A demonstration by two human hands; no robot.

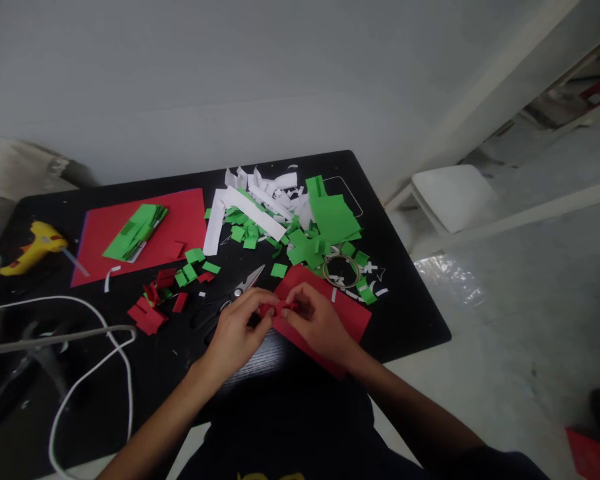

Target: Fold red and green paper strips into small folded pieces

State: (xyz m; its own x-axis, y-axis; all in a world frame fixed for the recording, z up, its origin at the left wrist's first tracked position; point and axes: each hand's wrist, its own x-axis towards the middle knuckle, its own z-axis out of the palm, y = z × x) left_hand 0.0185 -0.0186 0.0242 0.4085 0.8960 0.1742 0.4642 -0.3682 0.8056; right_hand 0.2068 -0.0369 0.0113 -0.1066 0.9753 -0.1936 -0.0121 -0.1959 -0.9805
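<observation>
My left hand (240, 328) and my right hand (316, 321) meet over the near middle of a black table (410, 313). Both pinch a small folded piece of red paper (279, 308) between fingertips. Under my right hand lies a larger red sheet (353, 317). Scissors (240, 288) lie just beyond my left hand, blades pointing up and right.
Green and white paper scraps (280, 220) pile up at the back. A red sheet (180, 223) with folded green strips lies left, beside a yellow glue gun (35, 247). A white cable (80, 380) loops at the left edge. A tape ring (341, 270) and a white stool (453, 197) sit right.
</observation>
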